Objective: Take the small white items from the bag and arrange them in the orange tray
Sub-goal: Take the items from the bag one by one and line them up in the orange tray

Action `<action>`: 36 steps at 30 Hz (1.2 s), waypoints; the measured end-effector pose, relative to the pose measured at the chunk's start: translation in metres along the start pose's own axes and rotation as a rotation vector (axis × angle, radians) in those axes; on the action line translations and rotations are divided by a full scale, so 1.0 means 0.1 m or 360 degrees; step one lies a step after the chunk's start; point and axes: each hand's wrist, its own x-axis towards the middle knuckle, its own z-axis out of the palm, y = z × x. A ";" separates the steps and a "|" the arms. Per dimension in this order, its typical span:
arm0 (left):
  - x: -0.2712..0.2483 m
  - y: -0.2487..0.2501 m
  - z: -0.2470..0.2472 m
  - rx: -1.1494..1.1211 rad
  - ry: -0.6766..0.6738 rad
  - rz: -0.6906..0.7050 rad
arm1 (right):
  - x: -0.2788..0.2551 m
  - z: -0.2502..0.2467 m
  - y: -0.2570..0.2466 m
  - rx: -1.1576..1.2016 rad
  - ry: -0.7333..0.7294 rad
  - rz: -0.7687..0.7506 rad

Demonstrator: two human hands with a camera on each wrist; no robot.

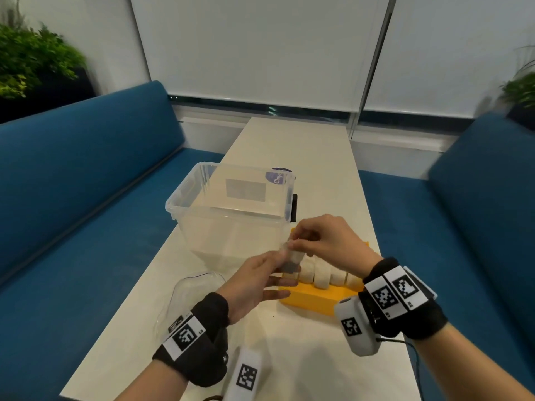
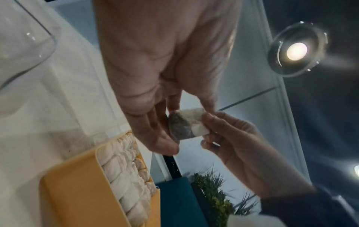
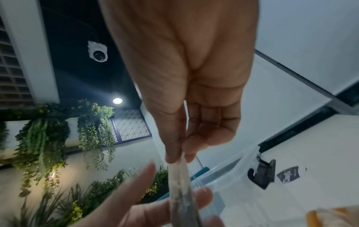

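Observation:
Both hands hold one small white sachet (image 1: 293,259) with dark contents just above the left end of the orange tray (image 1: 312,302). My left hand (image 1: 282,269) pinches its lower part between thumb and fingers. My right hand (image 1: 295,241) pinches its top edge, thumb against forefinger. In the left wrist view the sachet (image 2: 185,125) hangs between the left hand (image 2: 174,122) and the right hand (image 2: 207,133). In the right wrist view the right hand (image 3: 178,159) grips the sachet (image 3: 179,182) edge-on. A row of white sachets (image 1: 324,274) stands in the tray (image 2: 77,196).
A clear plastic bin (image 1: 228,209) stands on the white table (image 1: 289,357) behind the tray, close to the hands. A crumpled clear bag (image 1: 188,290) lies left of my left hand. Blue benches (image 1: 86,183) run along both sides of the table.

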 end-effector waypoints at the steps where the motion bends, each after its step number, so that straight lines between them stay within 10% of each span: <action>1: 0.01 -0.02 0.00 0.0049 0.0035 0.0075 | 0.00 -0.05 0.00 -0.0022 0.0015 -0.0002; 15: 0.15 -0.06 0.18 0.0310 0.0159 0.0426 | -0.10 -0.34 -0.02 -0.0381 0.0142 -0.0161; 21: 0.10 -0.10 0.07 0.0409 0.0380 0.0354 | -0.10 -0.39 0.29 -0.0468 0.0119 0.0044; 30: -0.11 -0.24 -0.21 0.0359 0.0559 0.0264 | 0.01 0.08 1.06 -0.0819 -0.0599 0.0597; 36: -0.28 -0.31 -0.39 0.0324 0.0661 0.0200 | 0.16 0.22 1.32 -0.0893 -0.0409 0.0682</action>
